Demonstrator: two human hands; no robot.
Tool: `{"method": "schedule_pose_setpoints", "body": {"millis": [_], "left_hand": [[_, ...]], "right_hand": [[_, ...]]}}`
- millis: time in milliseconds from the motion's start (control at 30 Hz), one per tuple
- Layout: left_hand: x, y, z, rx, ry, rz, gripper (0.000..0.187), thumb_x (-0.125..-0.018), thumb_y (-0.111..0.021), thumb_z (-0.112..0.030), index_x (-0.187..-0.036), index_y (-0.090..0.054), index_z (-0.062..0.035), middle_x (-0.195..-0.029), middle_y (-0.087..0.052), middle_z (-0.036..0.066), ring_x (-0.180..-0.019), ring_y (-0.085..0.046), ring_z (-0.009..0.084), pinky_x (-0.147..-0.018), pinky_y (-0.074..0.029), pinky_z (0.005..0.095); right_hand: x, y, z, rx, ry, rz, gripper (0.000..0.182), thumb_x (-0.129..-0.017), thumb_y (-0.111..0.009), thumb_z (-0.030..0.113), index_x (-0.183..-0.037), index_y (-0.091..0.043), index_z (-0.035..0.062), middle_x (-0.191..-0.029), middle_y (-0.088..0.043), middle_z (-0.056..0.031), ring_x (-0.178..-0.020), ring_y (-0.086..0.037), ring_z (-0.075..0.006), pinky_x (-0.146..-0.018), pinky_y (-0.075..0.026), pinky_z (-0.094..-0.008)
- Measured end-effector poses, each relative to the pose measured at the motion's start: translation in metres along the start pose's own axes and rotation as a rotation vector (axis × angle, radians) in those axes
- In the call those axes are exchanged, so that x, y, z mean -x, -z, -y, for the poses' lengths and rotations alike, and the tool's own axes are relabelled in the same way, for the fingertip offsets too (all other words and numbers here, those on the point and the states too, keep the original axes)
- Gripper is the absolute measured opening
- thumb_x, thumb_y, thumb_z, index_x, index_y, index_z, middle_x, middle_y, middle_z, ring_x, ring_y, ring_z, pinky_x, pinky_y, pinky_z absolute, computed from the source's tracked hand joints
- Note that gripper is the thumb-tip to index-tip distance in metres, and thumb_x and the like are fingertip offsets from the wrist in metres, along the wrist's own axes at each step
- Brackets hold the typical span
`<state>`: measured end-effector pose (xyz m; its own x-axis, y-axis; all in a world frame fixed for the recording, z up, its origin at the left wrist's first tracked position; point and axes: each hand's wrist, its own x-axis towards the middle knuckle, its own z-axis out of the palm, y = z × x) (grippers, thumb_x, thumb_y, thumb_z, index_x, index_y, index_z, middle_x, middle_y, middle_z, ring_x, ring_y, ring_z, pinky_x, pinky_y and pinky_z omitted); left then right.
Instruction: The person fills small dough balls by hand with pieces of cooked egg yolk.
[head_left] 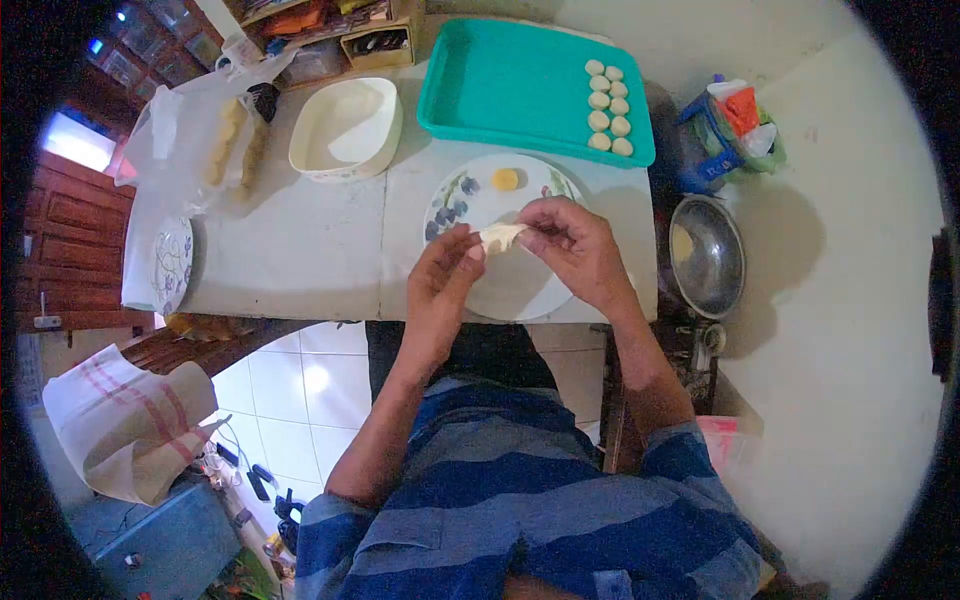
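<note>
Between my two hands a small pale piece of dough (502, 237) is stretched, held above a flower-patterned plate (520, 295). My left hand (443, 275) pinches its left end with thumb and fingertips. The right end sits in the fingers of my right hand (575, 245). On the plate, just beyond my hands, lies a small round yellow piece (506, 179). Behind the plate stands a turquoise tray (500, 85), with several round pale dough balls (599, 100) lined up in two columns at its right side.
A cream square bowl (345, 130) stands left of the tray. Further left, a plastic bag (175, 140) lies by long dough rolls (222, 140), and another floral plate (173, 265) is near the table's left edge. At the right is a metal bowl (708, 255).
</note>
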<state>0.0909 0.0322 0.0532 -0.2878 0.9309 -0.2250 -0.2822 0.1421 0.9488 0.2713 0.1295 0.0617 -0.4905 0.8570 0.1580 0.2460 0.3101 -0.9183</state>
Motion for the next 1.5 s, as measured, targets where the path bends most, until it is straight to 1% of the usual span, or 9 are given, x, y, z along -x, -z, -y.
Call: {"method": "schedule_pose_setpoints", "body": {"millis": [33,133,233,567,967,1067,1133,1267,1500], "left_hand": [[-0.002,-0.002,-0.001,0.243,0.195,0.031,0.037,-0.099,-0.068,-0.015,-0.132,-0.058,0.0005,-0.123,-0.066,0.013,-0.114,-0.063,0.0216,-0.098,-0.052,0.0361],[-0.013,-0.002,0.007,0.564,0.289,0.240,0.032,-0.099,-0.069,-0.015,-0.127,-0.061,-0.0020,-0.121,-0.066,0.011,-0.112,-0.064,0.0199,-0.096,-0.054,0.0338],[-0.019,-0.001,0.020,0.473,0.257,0.142,0.029,-0.098,-0.071,-0.013,-0.123,-0.062,-0.0017,-0.118,-0.067,0.010,-0.109,-0.065,0.0189,-0.097,-0.054,0.0325],[-0.014,-0.004,0.018,0.291,0.195,0.104,0.028,-0.094,-0.073,-0.007,-0.120,-0.063,-0.0003,-0.111,-0.070,0.010,-0.099,-0.068,0.0177,-0.089,-0.059,0.0317],[-0.016,0.002,0.016,0.418,0.262,0.194,0.026,-0.096,-0.072,-0.010,-0.119,-0.064,-0.0007,-0.109,-0.070,0.007,-0.099,-0.068,0.0173,-0.090,-0.059,0.0324],[-0.013,0.000,0.013,0.434,0.236,0.183,0.024,-0.096,-0.072,-0.010,-0.118,-0.064,-0.0012,-0.108,-0.070,0.007,-0.100,-0.068,0.0168,-0.090,-0.059,0.0323],[-0.015,0.002,0.014,0.363,0.262,0.150,0.023,-0.096,-0.072,-0.009,-0.117,-0.064,-0.0015,-0.108,-0.070,0.007,-0.102,-0.069,0.0169,-0.090,-0.059,0.0327],[-0.015,0.005,0.014,0.432,0.293,0.127,0.022,-0.096,-0.072,-0.009,-0.115,-0.065,-0.0013,-0.108,-0.070,0.008,-0.101,-0.069,0.0173,-0.088,-0.059,0.0322],[-0.012,0.003,0.014,0.369,0.276,0.174,0.023,-0.095,-0.072,-0.007,-0.115,-0.064,-0.0006,-0.108,-0.070,0.009,-0.099,-0.069,0.0177,-0.087,-0.059,0.0306]], "right_hand": [[0.001,-0.001,0.002,-0.154,-0.053,-0.019,0.018,-0.090,-0.075,0.011,-0.105,-0.070,0.0025,-0.103,-0.073,-0.0082,-0.088,-0.071,-0.0213,-0.077,-0.057,-0.0357],[0.003,-0.005,-0.001,-0.089,-0.037,0.029,0.017,-0.090,-0.076,0.011,-0.103,-0.071,0.0017,-0.105,-0.072,-0.0073,-0.094,-0.070,-0.0184,-0.082,-0.057,-0.0328],[0.008,-0.014,-0.008,0.077,0.261,-0.022,0.019,-0.093,-0.072,0.002,-0.112,-0.070,0.0013,-0.107,-0.071,-0.0055,-0.096,-0.067,-0.0126,-0.085,-0.055,-0.0268],[0.022,-0.017,-0.007,-0.196,-0.041,-0.016,0.027,-0.093,-0.075,0.011,-0.118,-0.068,0.0030,-0.109,-0.071,-0.0049,-0.099,-0.067,-0.0116,-0.085,-0.057,-0.0282],[0.019,-0.016,-0.011,0.171,0.143,0.004,0.021,-0.089,-0.077,0.007,-0.109,-0.073,0.0019,-0.100,-0.073,-0.0075,-0.097,-0.070,-0.0152,-0.083,-0.055,-0.0298],[0.020,-0.019,-0.009,0.014,0.032,-0.032,0.023,-0.087,-0.077,0.011,-0.108,-0.073,0.0063,-0.098,-0.072,-0.0090,-0.095,-0.070,-0.0244,-0.093,-0.052,-0.0368],[0.020,-0.019,-0.009,0.140,0.197,-0.068,0.025,-0.085,-0.079,0.012,-0.109,-0.074,0.0075,-0.106,-0.072,-0.0086,-0.103,-0.069,-0.0265,-0.101,-0.049,-0.0391],[0.023,-0.018,-0.001,0.107,0.184,-0.030,0.027,-0.084,-0.080,0.008,-0.110,-0.074,0.0056,-0.111,-0.072,-0.0057,-0.093,-0.068,-0.0161,-0.086,-0.053,-0.0313],[0.029,-0.019,-0.016,0.295,0.246,0.014,0.031,-0.083,-0.080,0.014,-0.112,-0.073,0.0079,-0.119,-0.070,-0.0100,-0.115,-0.065,-0.0282,-0.101,-0.049,-0.0396]]}}
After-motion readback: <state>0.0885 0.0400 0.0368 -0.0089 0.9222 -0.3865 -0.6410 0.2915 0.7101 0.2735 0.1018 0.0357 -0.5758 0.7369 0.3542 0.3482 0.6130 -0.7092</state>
